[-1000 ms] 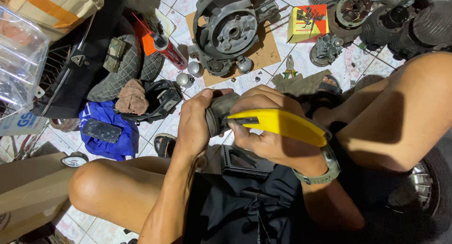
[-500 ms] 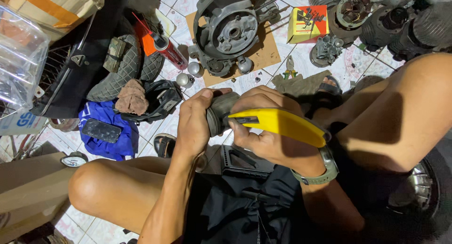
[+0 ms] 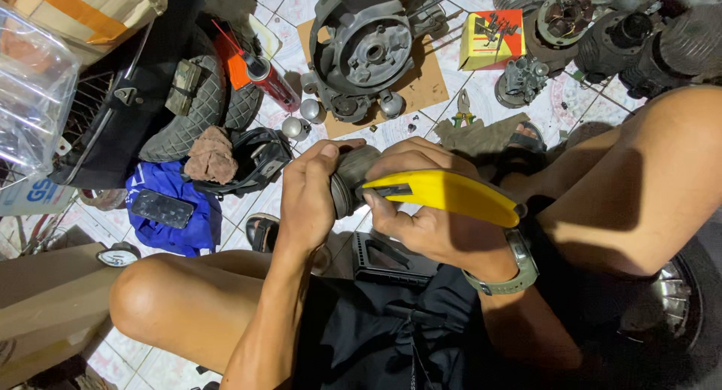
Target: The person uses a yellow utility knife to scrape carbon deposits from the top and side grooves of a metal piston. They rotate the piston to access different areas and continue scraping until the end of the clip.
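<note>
my left hand [image 3: 307, 198] is wrapped round a dull grey, round metal part [image 3: 350, 178] over my lap, thumb pressing on top. my right hand [image 3: 421, 209] grips a yellow plastic-handled utility knife [image 3: 444, 192], fingers curled tight, its nose against the part's rim. risk as i see it: the blade slips off the curved metal toward my left thumb if i push hard. the blade tip is hidden, and the part's far face too.
</note>
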